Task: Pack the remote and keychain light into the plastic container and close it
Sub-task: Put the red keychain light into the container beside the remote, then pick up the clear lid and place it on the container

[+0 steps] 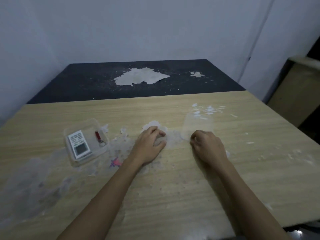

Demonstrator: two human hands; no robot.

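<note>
A clear plastic container (102,149) sits without a lid on the wooden table (173,187), at the left. Inside it lie a white remote (78,143) with a small screen and, to its right, a red keychain light (99,137) with a metal ring. The clear lid (197,124) lies flat on the table at the right. My right hand (207,146) has its fingers curled onto the lid's near edge. My left hand (149,147) rests on the table between container and lid, fingers curled loosely, holding nothing.
The wooden top is scuffed with white patches and scraps, and a small pink and blue mark (115,162) lies near my left forearm. A dark table (86,80) with peeled patches adjoins behind. A wooden cabinet (297,87) stands at the right, beyond the table's edge.
</note>
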